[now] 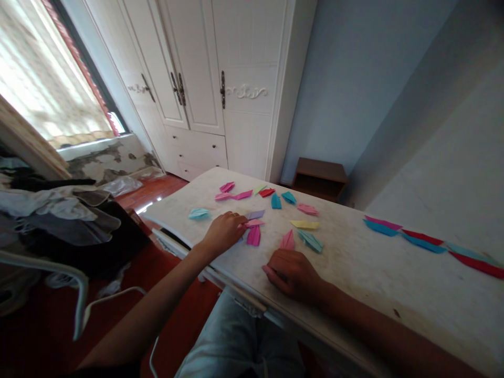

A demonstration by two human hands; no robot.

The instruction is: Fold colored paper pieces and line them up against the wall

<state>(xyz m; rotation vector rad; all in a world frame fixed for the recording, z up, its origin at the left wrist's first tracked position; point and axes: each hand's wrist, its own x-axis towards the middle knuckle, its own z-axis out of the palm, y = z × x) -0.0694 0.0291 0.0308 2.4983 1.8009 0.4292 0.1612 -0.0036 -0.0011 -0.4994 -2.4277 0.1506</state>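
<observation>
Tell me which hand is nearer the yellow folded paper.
Right. The right hand rests on the table just below the yellow folded paper; the left hand is farther left, beside pink pieces.

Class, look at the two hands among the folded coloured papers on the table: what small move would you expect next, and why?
Probably the left hand closes on the pale pink folded paper at its fingertips and lifts it. The hand rests on the table right against that piece, with a darker pink piece just below. The right hand lies flat, holding nothing visible.
</observation>
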